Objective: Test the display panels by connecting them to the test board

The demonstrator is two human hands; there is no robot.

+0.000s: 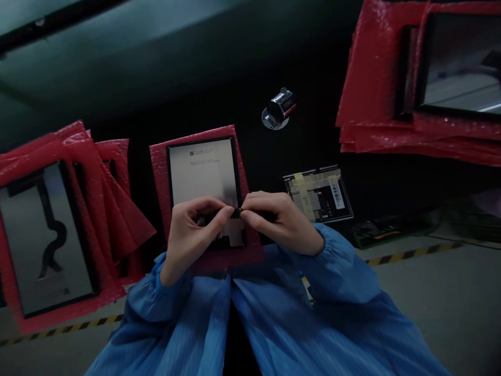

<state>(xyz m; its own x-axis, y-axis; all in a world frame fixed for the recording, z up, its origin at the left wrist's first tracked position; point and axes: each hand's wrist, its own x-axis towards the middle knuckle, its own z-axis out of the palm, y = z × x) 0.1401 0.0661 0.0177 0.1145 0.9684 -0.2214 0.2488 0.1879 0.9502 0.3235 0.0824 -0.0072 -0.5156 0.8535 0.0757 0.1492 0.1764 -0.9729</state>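
A grey display panel (203, 172) with a black frame lies on a red bubble-wrap sheet (159, 156) in front of me. Over its near edge, my left hand (191, 230) and my right hand (279, 222) meet, both in blue sleeves. Each hand pinches thumb and forefinger on a small dark connector piece (236, 212) between them. It seems to be the end of a dark flat cable, but the hands hide the rest.
Stacked red bubble-wrap sheets with a panel (47, 235) sit at the left, another red stack with a panel (457, 68) at the upper right. A metal hand counter (279, 108) stands behind. A taped label card (319, 194) lies right of my hands.
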